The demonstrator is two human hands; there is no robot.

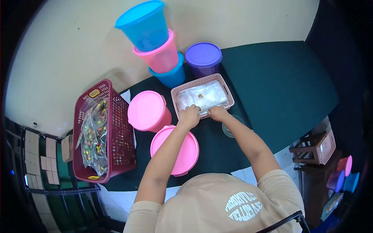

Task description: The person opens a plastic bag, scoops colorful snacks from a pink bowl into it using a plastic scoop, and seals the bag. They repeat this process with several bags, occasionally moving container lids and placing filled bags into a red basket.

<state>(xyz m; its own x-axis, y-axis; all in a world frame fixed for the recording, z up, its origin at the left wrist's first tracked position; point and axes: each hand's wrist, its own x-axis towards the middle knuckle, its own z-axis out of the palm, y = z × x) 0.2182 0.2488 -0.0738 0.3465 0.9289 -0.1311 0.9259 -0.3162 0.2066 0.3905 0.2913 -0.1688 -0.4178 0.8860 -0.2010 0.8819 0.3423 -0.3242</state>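
Observation:
A pale pink basket (232,101) holds a stack of clear plastic bags (211,91), with a small brownish item (200,96) lying on top. Both of my hands are at the basket's near side. My left hand (190,115) has its fingers curled over the near edge of the bags. Close beside it on the right, my right hand (218,113) is closed in a pinch at the same edge. How many bags the fingers grip is hidden. A clear round container (229,131) sits partly under my right forearm.
Two pink-lidded tubs, one (147,110) behind the other (182,155), stand left of my hands. A maroon basket (110,136) holds bags of colourful pieces (95,139). Behind rise stacked blue and pink tubs (157,58) and a purple tub (203,58). A dark green cloth (279,97) covers the table.

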